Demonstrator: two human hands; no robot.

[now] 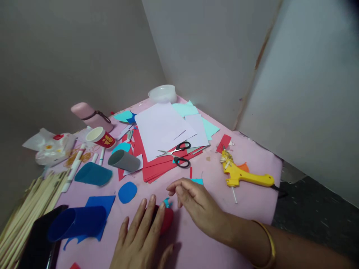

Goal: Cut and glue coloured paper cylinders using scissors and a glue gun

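- Our left hand (137, 235) lay across a red piece (167, 221) at the lower centre of the frame, its fingers straight and slightly parted, probably to steady it; whether they gripped, we could not tell.
- Our right hand (199, 209) stood just right of it, fingers half curled and thumb near their tips, beside a turquoise scrap (167, 203); we could not tell whether anything was pinched.
- We had the black-handled scissors (171, 152) lying with blades apart on the paper at mid-frame, seemingly for easy reach.
- At right, the yellow glue gun (244, 176) lay with its nozzle by a red scrap (223, 142), perhaps to keep drips off the pink cloth (213, 160).
- At left we had the blue tube (89, 220) on its side, perhaps against toppling.
- On the red paper cup (104, 138), upper left, we read a gold character resembling 福; we made out no brand on the glue gun.
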